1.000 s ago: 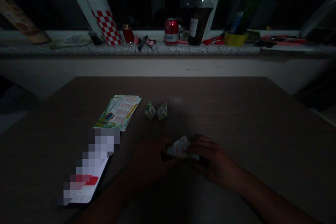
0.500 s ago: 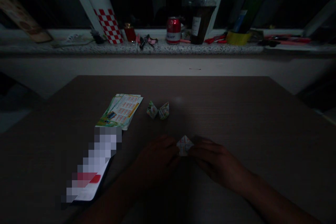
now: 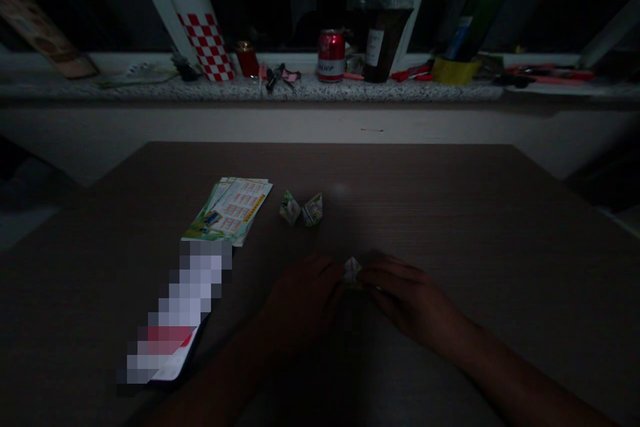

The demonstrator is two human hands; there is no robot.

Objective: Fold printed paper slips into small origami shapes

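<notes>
A small piece of folded printed paper (image 3: 353, 269) is held between both hands above the brown table, its pointed top facing away from me. My left hand (image 3: 307, 293) grips its left side, fingers closed and in deep shadow. On the right side, my right hand (image 3: 407, 290) pinches the paper between thumb and fingers. Much of the paper is covered by the fingertips. Beyond the hands stands a finished-looking folded paper shape (image 3: 301, 209) with two pointed halves, made of similar printed paper.
Left of the hands lies a stack of printed leaflets (image 3: 235, 207), with a lit phone (image 3: 173, 363), partly blurred out, nearer me. The granite windowsill (image 3: 320, 91) behind the table (image 3: 450, 193) carries a checkered bottle (image 3: 207, 40), a red can (image 3: 331, 57), a dark cup (image 3: 383, 47) and a green bottle (image 3: 483, 13).
My hands have drawn slightly closer together. The folded paper between them shows narrower and smaller, with more of it behind the fingers. The phone, leaflets and other paper shape stay put.
</notes>
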